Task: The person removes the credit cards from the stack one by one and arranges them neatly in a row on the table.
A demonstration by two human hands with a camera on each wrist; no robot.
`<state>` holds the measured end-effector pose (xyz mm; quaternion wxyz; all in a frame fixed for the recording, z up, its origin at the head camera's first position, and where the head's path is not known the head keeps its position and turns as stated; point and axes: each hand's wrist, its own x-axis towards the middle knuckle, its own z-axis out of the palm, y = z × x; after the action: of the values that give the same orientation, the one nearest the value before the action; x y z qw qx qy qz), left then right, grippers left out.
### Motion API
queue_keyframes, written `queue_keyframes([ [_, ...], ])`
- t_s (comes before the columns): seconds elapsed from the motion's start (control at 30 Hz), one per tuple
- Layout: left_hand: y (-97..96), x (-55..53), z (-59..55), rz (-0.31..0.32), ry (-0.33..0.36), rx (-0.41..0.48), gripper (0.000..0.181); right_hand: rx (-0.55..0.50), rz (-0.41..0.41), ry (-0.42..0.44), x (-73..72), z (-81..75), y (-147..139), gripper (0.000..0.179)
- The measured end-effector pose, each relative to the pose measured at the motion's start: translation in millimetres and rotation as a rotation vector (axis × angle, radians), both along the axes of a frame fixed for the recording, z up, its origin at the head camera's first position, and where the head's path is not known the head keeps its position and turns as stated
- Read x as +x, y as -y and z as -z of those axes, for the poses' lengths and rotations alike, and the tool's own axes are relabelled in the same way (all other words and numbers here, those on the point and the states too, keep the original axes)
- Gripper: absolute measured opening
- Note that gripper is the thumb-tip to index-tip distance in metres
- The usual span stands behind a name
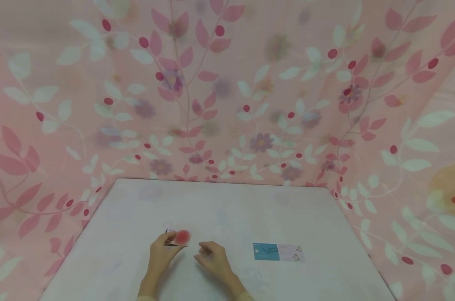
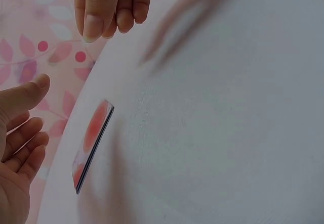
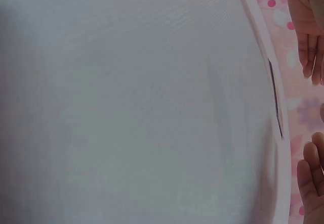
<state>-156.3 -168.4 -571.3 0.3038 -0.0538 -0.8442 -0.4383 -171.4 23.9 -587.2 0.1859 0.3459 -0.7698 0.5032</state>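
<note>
A thin flat card with a red disc printed on it (image 1: 182, 237) lies on the white table between my hands. It shows obliquely in the left wrist view, where the card (image 2: 92, 133) has a dark edge. My left hand (image 1: 162, 252) is just beside and above it in the head view. In the left wrist view, a gap separates that hand's loosely bent fingers (image 2: 31, 150) from the card. My right hand (image 1: 215, 260) hovers to the right, fingers relaxed and holding nothing. The right wrist view catches only the card's dark edge (image 3: 275, 97) and parts of both hands.
Farther right on the white table (image 1: 212, 205) lie a blue card (image 1: 266, 255) and, directly alongside it, a pale pink printed card-like piece (image 1: 287, 253). Pink leaf-patterned fabric (image 1: 227, 125) rises behind the table and along both sides.
</note>
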Motion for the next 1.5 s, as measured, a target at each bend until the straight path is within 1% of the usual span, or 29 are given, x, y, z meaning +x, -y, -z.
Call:
queue_keyframes([
  [0.1,7.9,-5.5,2.0,0.011,-0.013,-0.005,0.045,0.015,0.025,-0.020,-6.8,2.5,7,0.030],
  [0.2,16.5,-11.2,6.3,-0.006,-0.016,-0.028,0.046,0.032,0.043,-0.007,-12.7,5.3,13,0.031],
  [0.3,24.5,-16.2,12.1,-0.040,-0.006,-0.037,0.046,0.057,0.062,0.047,-17.4,9.8,19,0.031],
  [0.37,29.2,-19.5,16.3,-0.050,-0.002,-0.031,0.047,0.079,0.086,0.096,-19.9,13.3,22,0.031],
  [0.43,33.2,-23.0,19.9,-0.046,-0.001,-0.029,0.048,0.101,0.109,0.131,-22.4,16.7,26,0.031],
  [0.5,37.0,-26.1,22.9,-0.040,0.007,-0.034,0.049,0.112,0.128,0.138,-24.9,19.0,29,0.031],
  [0.63,44.3,-30.2,28.0,-0.029,0.056,-0.040,0.049,0.115,0.143,0.134,-29.3,20.1,34,0.030],
  [0.7,48.2,-31.2,29.9,-0.008,0.089,-0.029,0.049,0.126,0.144,0.137,-31.4,19.1,37,0.031],
  [0.73,49.8,-31.6,31.5,0.005,0.086,-0.020,0.049,0.135,0.145,0.144,-32.7,18.5,38,0.031],
  [0.8,52.1,-32.2,31.5,0.029,0.123,-0.011,0.052,0.154,0.145,0.162,-35.6,16.6,40,0.032],
  [0.87,53.7,-34.5,31.3,0.046,0.170,-0.021,0.054,0.175,0.146,0.188,-38.8,14.6,43,0.032],
  [0.93,53.4,-36.9,27.6,0.050,0.243,-0.041,0.056,0.195,0.144,0.220,-41.7,11.9,44,0.032],
  [0.97,53.5,-38.6,25.4,0.051,0.299,-0.057,0.057,0.202,0.141,0.236,-42.8,10.6,45,0.032],
  [1.0,53.8,-40.5,24.2,0.054,0.335,-0.070,0.058,0.210,0.140,0.257,-43.8,9.4,45,0.032],
  [1.1,54.9,-44.9,20.5,0.073,0.414,-0.094,0.061,0.249,0.141,0.288,-46.0,7.6,46,0.035],
  [1.2,56.4,-48.5,19.4,0.096,0.457,-0.098,0.066,0.310,0.145,0.292,-48.6,8.0,47,0.040],
  [1.33,56.4,-50.8,16.1,0.114,0.516,-0.097,0.071,0.417,0.146,0.298,-52.8,7.0,49,0.047],
  [1.43,56.1,-51.1,14.5,0.116,0.545,-0.107,0.070,0.479,0.138,0.323,-55.9,4.4,50,0.049],
  [1.5,56.3,-50.9,14.2,0.111,0.556,-0.116,0.068,0.502,0.129,0.340,-57.9,1.8,51,0.049],
])
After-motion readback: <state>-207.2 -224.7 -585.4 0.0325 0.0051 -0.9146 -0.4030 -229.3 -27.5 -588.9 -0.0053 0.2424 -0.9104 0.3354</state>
